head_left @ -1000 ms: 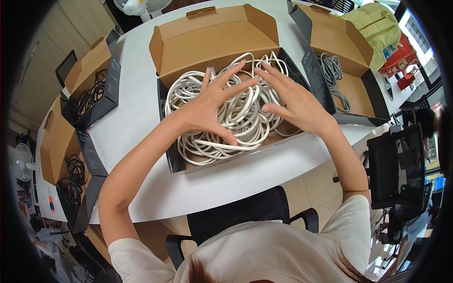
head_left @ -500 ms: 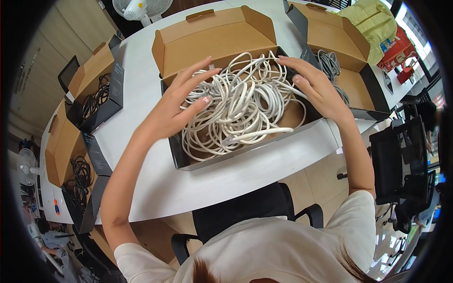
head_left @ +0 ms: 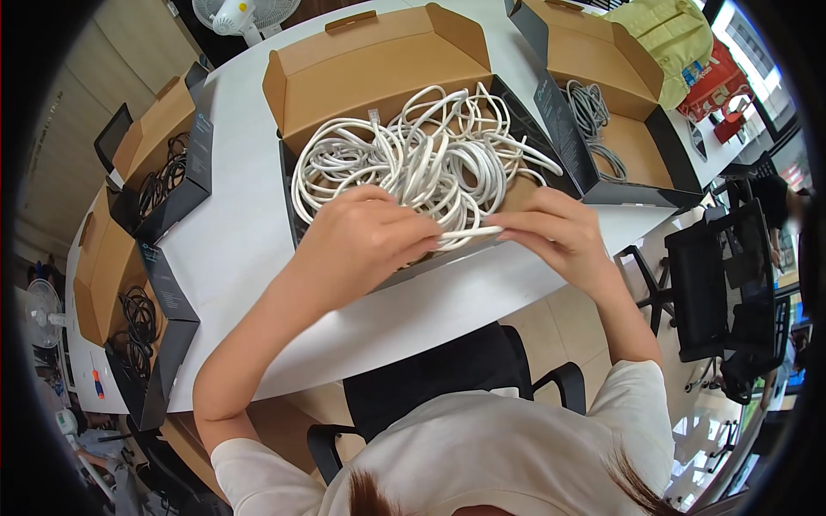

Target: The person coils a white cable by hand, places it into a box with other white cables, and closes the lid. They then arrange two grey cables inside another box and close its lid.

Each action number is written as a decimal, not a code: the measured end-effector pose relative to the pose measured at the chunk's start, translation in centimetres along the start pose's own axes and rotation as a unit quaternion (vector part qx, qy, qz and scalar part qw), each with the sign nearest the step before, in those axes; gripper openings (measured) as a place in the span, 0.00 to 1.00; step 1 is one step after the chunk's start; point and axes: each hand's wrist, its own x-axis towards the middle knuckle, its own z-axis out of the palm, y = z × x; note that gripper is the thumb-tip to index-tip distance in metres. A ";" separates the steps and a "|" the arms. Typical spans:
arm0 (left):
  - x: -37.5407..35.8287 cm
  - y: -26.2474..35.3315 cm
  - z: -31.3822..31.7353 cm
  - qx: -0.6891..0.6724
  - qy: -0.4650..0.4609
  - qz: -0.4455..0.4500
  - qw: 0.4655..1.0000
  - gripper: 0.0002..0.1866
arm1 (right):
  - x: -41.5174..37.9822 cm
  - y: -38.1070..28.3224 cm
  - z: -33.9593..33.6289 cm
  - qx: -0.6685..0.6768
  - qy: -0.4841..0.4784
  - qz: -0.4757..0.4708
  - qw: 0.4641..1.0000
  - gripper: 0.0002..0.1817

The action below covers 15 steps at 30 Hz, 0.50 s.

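Note:
A tangled heap of white network cables [head_left: 422, 168] fills the open cardboard box [head_left: 370, 62] in front of me. A clear plug shows near the top of the heap. At the box's front edge, my left hand [head_left: 366, 236] is closed on a white cable [head_left: 469, 234], its fingertips pinching the strand. My right hand [head_left: 559, 236] pinches the same strand a little farther right, between thumb and fingers. The short stretch between both hands runs nearly level. My left hand covers part of the box's front wall.
To the right, an open box [head_left: 641, 150] holds grey cables [head_left: 589, 116]. Two open boxes on the left contain black cables [head_left: 138, 318]. A screwdriver [head_left: 98, 383] lies at the table's left end. An office chair [head_left: 443, 365] stands against the table's near edge.
Both hands have come down from above the heap to the box's front edge and closed on a white cable. The heap's strands have shifted, spreading more to the left.

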 end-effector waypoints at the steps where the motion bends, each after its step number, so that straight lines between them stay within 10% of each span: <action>1: -0.3 -0.6 0.0 -0.004 -0.034 0.004 0.999 0.06 | 0.1 0.2 0.5 0.001 -0.014 -0.017 1.000 0.14; 15: -2.8 -1.3 0.5 0.217 -0.167 0.073 0.959 0.04 | 1.2 -0.8 3.2 0.014 -0.081 -0.012 0.997 0.06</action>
